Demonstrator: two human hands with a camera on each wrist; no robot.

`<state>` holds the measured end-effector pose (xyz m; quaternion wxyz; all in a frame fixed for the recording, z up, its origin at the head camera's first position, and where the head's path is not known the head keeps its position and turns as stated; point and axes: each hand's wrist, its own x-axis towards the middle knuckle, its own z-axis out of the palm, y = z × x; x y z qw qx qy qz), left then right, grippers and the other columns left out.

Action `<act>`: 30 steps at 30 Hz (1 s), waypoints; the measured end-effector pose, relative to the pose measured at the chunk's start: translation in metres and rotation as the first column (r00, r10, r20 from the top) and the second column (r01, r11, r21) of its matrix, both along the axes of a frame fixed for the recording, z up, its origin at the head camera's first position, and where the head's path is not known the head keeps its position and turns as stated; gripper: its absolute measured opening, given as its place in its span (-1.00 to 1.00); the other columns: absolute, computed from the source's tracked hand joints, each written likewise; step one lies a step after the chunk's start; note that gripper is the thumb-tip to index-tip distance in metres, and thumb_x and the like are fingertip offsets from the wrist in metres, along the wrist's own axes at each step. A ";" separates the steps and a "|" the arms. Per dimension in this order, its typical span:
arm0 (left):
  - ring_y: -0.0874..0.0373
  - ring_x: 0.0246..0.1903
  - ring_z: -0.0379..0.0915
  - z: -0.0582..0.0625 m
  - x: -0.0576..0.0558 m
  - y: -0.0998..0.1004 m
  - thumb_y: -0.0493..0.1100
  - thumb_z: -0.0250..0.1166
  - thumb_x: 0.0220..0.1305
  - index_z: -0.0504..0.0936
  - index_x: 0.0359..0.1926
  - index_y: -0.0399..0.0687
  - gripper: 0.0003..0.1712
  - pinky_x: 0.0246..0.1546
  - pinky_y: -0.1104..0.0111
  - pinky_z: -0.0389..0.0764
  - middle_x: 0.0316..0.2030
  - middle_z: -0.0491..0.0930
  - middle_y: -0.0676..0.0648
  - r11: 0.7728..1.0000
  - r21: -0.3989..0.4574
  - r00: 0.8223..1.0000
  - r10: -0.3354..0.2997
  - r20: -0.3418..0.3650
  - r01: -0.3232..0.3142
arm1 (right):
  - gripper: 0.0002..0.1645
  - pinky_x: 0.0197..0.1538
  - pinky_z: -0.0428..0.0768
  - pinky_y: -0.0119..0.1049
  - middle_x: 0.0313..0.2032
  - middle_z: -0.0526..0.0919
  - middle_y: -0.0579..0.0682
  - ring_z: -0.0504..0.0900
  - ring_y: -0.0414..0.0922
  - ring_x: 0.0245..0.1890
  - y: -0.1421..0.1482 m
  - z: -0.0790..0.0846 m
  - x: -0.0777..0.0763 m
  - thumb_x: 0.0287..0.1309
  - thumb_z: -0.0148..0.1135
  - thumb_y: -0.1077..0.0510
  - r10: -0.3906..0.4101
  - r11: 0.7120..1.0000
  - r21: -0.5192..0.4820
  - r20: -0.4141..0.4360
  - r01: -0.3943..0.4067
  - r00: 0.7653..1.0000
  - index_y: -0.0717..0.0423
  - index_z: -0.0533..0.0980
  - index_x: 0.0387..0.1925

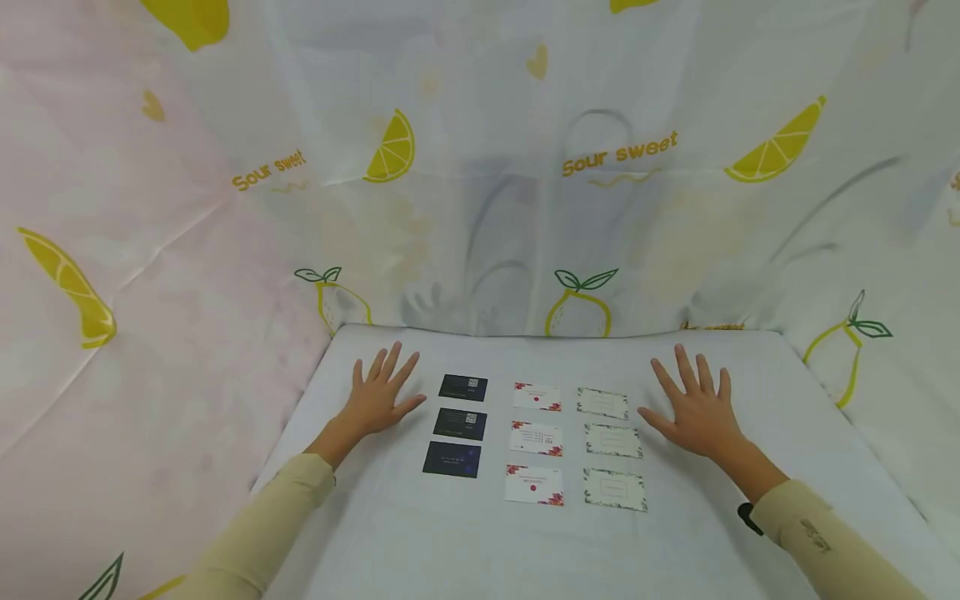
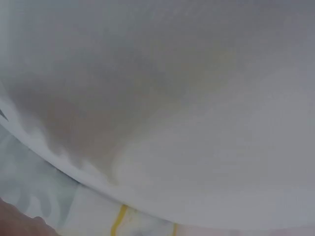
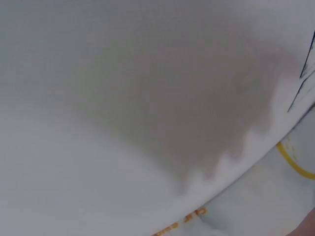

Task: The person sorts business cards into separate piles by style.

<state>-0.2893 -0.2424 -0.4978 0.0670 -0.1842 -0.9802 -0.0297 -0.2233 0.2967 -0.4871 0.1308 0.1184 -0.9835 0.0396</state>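
Observation:
My left hand (image 1: 377, 400), fingers straight and spread, is over the left side of the white table and holds nothing. Just right of it, three dark cards (image 1: 460, 423) lie in a column. The middle column has three white cards with red flower corners (image 1: 536, 483), and to its right are three white cards with green leafy borders (image 1: 613, 440). Beside that last column, my right hand (image 1: 697, 417) is spread too, with nothing in it. Only a sliver of each hand shows in the left wrist view and the right wrist view.
White cloth covers the tabletop (image 1: 420, 542). A lemon-printed curtain (image 1: 480, 208) rises along its back edge and both sides. In the right wrist view, parts of cards (image 3: 309, 64) show at the right border. A dark band (image 1: 750, 518) circles my right wrist.

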 end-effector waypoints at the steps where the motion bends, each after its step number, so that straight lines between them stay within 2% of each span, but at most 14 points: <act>1: -0.27 0.53 -0.25 -0.001 -0.001 0.001 0.38 0.09 0.33 -0.02 0.57 0.16 -0.05 0.34 -0.39 -0.22 0.57 -0.21 -0.20 1.000 0.007 1.000 -0.005 0.006 0.005 | 0.04 0.32 -0.19 0.50 0.56 -0.23 0.25 -0.09 0.43 0.45 -0.003 0.000 -0.001 0.19 0.14 -0.39 0.002 1.000 -0.003 0.001 -0.002 1.000 -0.03 0.04 0.52; 4: -0.27 0.53 -0.23 -0.005 -0.003 0.005 0.38 0.10 0.32 0.00 0.57 0.13 -0.05 0.35 -0.38 -0.18 0.57 -0.20 -0.20 1.000 0.009 0.999 -0.015 0.030 0.014 | 0.06 0.33 -0.20 0.49 0.56 -0.23 0.25 -0.12 0.42 0.46 -0.013 -0.001 -0.006 0.17 0.16 -0.40 0.011 1.000 -0.012 0.016 -0.011 1.000 -0.02 0.04 0.52; 11: -0.27 0.49 -0.07 -0.010 -0.012 0.019 0.29 0.22 0.30 0.10 0.53 0.00 -0.05 0.33 -0.37 -0.03 0.55 -0.07 -0.22 0.996 0.092 0.996 -0.015 0.087 0.007 | 0.19 0.37 -0.20 0.46 0.56 -0.24 0.25 -0.12 0.38 0.49 -0.048 -0.007 -0.026 0.07 0.23 -0.46 0.068 0.997 -0.039 0.067 -0.066 0.995 -0.03 0.00 0.54; 18: -0.21 0.47 0.06 -0.005 -0.026 0.031 0.21 0.27 0.31 0.28 0.44 -0.09 -0.17 0.34 -0.30 0.09 0.51 0.10 -0.20 0.995 0.081 0.989 -0.070 0.129 0.060 | 0.26 0.41 -0.17 0.40 0.56 -0.22 0.24 -0.11 0.32 0.51 -0.105 -0.009 -0.050 0.01 0.29 -0.48 0.155 0.986 -0.074 0.126 -0.147 0.980 -0.03 -0.02 0.55; 21: -0.20 0.40 0.21 -0.001 -0.034 0.035 0.19 0.30 0.28 0.36 0.38 -0.13 -0.21 0.30 -0.23 0.23 0.42 0.29 -0.22 0.992 0.110 0.984 -0.075 0.163 0.058 | 0.25 0.42 -0.08 0.38 0.55 -0.10 0.23 -0.01 0.28 0.50 -0.129 -0.006 -0.057 -0.01 0.34 -0.45 0.208 0.976 -0.096 0.127 -0.196 0.970 0.00 0.03 0.54; 24: -0.20 0.32 0.33 0.002 -0.041 0.038 0.16 0.37 0.22 0.46 0.29 -0.16 -0.25 0.24 -0.18 0.35 0.30 0.44 -0.24 0.985 0.164 0.980 -0.078 0.183 0.048 | 0.20 0.42 0.05 0.32 0.50 0.11 0.21 0.13 0.23 0.47 -0.149 -0.004 -0.065 0.00 0.37 -0.41 0.246 0.963 -0.147 0.134 -0.226 0.960 0.05 0.12 0.50; 27: -0.20 0.27 0.38 0.001 -0.046 0.040 0.15 0.42 0.16 0.49 0.25 -0.18 -0.24 0.22 -0.17 0.38 0.23 0.51 -0.24 0.979 0.202 0.971 -0.087 0.223 0.042 | 0.09 0.40 0.16 0.24 0.41 0.31 0.16 0.26 0.17 0.41 -0.166 -0.004 -0.074 0.01 0.40 -0.35 0.257 0.952 -0.218 0.179 -0.216 0.950 0.06 0.23 0.44; 30: -0.17 0.24 0.41 -0.002 -0.050 0.042 0.16 0.46 0.11 0.49 0.26 -0.19 -0.20 0.21 -0.15 0.38 0.21 0.53 -0.22 0.977 0.208 0.954 -0.100 0.282 0.041 | 0.00 0.36 0.25 0.20 0.31 0.45 0.14 0.38 0.14 0.34 -0.182 -0.006 -0.080 0.02 0.43 -0.28 0.261 0.942 -0.278 0.246 -0.190 0.934 0.07 0.33 0.39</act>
